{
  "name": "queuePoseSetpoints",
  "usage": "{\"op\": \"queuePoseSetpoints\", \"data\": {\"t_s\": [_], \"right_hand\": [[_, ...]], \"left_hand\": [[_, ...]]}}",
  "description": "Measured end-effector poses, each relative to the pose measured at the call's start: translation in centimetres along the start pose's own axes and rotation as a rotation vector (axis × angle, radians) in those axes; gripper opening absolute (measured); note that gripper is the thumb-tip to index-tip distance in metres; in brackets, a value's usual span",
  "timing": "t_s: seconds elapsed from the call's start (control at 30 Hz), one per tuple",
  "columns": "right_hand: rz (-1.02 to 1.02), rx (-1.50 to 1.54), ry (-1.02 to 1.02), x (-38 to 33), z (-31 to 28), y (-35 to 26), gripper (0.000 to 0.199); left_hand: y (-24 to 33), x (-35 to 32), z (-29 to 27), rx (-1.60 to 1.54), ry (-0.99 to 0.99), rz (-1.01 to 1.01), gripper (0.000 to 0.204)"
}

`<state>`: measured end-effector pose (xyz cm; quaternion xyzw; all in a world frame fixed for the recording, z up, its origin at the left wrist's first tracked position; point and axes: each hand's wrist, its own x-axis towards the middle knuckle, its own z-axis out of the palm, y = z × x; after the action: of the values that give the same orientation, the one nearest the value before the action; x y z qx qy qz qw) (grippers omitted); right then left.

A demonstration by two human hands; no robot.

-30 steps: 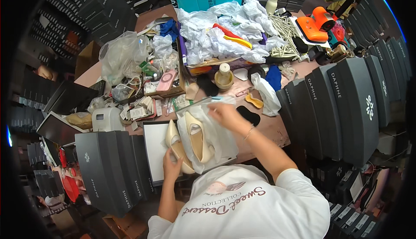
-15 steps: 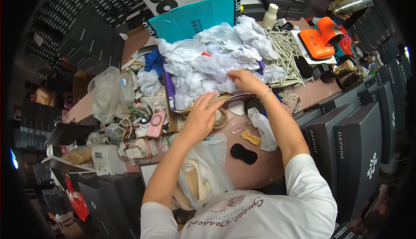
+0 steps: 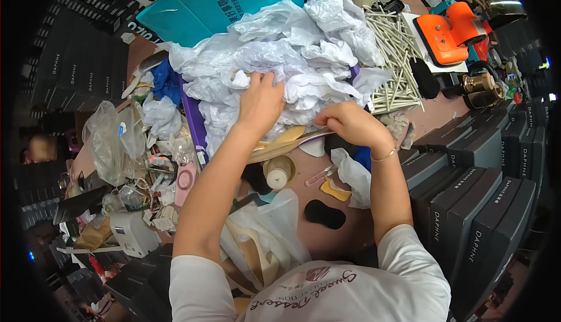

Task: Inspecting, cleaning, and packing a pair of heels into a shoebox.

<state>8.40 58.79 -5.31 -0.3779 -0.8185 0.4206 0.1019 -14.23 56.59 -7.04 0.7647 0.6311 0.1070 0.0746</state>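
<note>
Crumpled white tissue paper (image 3: 274,53) heaps up out of a purple-edged box (image 3: 191,112). My left hand (image 3: 260,103) presses into the middle of the heap, its fingers bent into the paper and their tips partly hidden. Beside them a small beige bit (image 3: 240,79) shows. At the box's near right edge, my right hand (image 3: 353,124) has its fingers curled; whatever they grip is hidden. Beige insole-like pieces (image 3: 286,136) lie along that near edge. Closer to me, a pair of beige shoes (image 3: 251,252) rests in white wrapping.
Behind the heap stands a turquoise panel (image 3: 222,4). Pale sticks (image 3: 394,53) and an orange device (image 3: 447,35) lie to the right. Dark shoeboxes (image 3: 497,228) crowd the right side. A tape roll (image 3: 286,163) and a black pad (image 3: 325,214) sit nearer me; plastic bags (image 3: 111,141) are left.
My left hand has moved from the box's near edge into the paper heap. My right hand has come off the paper to the near right edge. The view has shifted.
</note>
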Motion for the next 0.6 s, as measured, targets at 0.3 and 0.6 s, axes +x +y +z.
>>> {"op": "queuePoseSetpoints", "data": {"t_s": [0.3, 0.6], "right_hand": [[0.156, -0.374, 0.040, 2.6, -0.5, 4.4, 0.020], [0.270, -0.647, -0.020, 3.0, 2.4, 3.6, 0.028]], "left_hand": [[-1.0, 0.8, 0.7, -0.005, 0.076, -0.038, 0.015], [-0.4, -0.5, 1.5, -0.020, 0.094, -0.050, 0.011]]}}
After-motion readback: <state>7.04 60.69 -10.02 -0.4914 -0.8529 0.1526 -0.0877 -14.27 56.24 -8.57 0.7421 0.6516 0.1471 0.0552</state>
